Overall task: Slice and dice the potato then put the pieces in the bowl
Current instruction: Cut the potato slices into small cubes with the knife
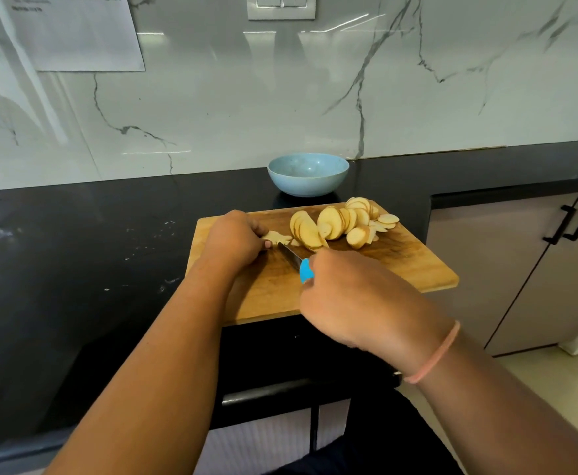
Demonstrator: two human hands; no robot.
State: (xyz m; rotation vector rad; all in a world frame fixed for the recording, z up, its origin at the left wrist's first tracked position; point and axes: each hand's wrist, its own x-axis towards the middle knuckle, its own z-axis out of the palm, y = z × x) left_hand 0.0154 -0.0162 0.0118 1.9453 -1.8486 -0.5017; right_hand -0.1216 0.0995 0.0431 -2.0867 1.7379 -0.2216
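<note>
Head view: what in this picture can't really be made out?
- Paper on the wall, head view: print too small and blurred, top cut off by the frame edge.
- Knife, head view: the right hand covers most of its blue handle.
- Left hand, head view: its fingertips curl under, so how it grips the potato piece is hidden.
- Bowl, head view: its bottom is hidden by its near wall.

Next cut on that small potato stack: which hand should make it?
Right. The right hand grips the knife by its blue handle, blade pointing at the potato pieces, which the left hand holds on the cutting board.
</note>
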